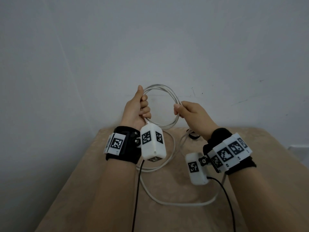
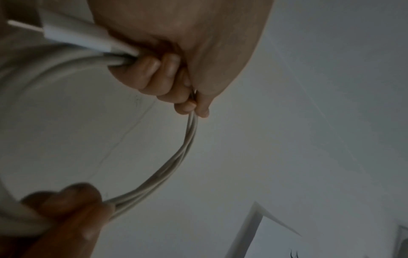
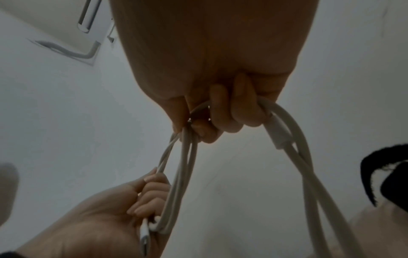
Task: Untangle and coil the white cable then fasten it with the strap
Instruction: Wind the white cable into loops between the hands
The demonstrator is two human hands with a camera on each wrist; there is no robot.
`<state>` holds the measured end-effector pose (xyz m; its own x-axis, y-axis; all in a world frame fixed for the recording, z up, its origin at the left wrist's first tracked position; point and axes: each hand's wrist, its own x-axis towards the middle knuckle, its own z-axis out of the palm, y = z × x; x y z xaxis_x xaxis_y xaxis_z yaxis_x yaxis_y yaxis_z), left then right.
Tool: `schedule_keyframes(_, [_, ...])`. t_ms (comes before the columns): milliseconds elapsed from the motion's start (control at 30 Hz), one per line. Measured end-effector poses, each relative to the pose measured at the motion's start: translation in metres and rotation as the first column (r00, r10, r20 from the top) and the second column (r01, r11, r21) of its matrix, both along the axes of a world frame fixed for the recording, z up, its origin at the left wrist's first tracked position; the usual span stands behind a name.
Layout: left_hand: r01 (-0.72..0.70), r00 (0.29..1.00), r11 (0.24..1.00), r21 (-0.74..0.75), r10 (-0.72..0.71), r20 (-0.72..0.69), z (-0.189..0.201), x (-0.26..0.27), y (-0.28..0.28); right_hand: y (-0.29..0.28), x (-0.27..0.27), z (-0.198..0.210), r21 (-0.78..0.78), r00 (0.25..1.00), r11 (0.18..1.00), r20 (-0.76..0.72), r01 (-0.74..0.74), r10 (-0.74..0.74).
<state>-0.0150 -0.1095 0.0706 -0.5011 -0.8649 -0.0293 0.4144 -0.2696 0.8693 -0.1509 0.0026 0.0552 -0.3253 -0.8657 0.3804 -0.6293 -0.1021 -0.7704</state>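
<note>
- White cable (image 1: 160, 104): several turns are gathered into a round coil held upright in the air between both hands, above the far end of the table (image 1: 100, 190).
- The left hand (image 1: 135, 111) grips the coil's left side in a fist, thumb pointing up along the bundle and fingers curled round the strands; in the left wrist view the fingertips (image 2: 154, 69) press the strands into the palm.
- A white connector (image 2: 75, 34) sticks out of the bottom of that fist, beside the coil's strands.
- The right hand (image 1: 192, 114) holds the coil's right side, fingers wrapped over the strands and thumb tip pressed against them; the right wrist view shows the curled fingers (image 3: 229, 111) closed round the bundle.
- From the right hand, loose cable drops away from the coil to the table, where it lies in wide slack loops reaching the near part of the surface.
- A small dark item lies on the table below the coil, just behind the right wrist; it may be the strap (image 1: 194, 136), but it is too small and hidden to tell.
- Each wrist carries a black band with a white marker-covered camera block, below the coil, and black leads run from them towards the near edge.
- A plain pale wall (image 1: 150, 47) stands behind the coil.
</note>
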Motion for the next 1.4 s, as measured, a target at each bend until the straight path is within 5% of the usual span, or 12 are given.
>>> schedule_keyframes(133, [0.034,0.992,0.998,-0.058,-0.026,0.121,-0.004,0.006,-0.005,0.001,-0.004,0.001,0.061,0.996,0.998,-0.091,0.007,-0.001])
schedule_keyframes(267, [0.095,0.923,0.957,-0.273,0.019,0.385,-0.003,0.012,-0.002,0.003,-0.004,0.003,0.169,0.976,0.986,-0.218,0.009,0.028])
schedule_keyframes(600, [0.429,0.718,0.723,-0.542,0.091,0.69,0.004,0.006,0.016,0.009,0.004,0.011,0.279,0.948,0.96,-0.304,-0.01,0.098])
schedule_keyframes(833, [0.324,0.799,0.745,-0.583,0.115,0.591,0.005,0.004,0.016,0.004,0.002,0.007,0.1,0.976,0.994,-0.208,-0.038,0.059])
schedule_keyframes(1067, [0.155,0.893,0.832,-0.533,0.113,0.436,0.006,0.008,0.01,0.005,-0.009,0.007,-0.139,0.99,0.989,0.135,0.054,-0.035])
schedule_keyframes(1400, [-0.133,0.946,0.908,-0.398,0.237,0.223,0.009,0.021,-0.001,0.006,-0.016,0.005,-0.139,0.992,0.982,0.03,0.128,-0.125])
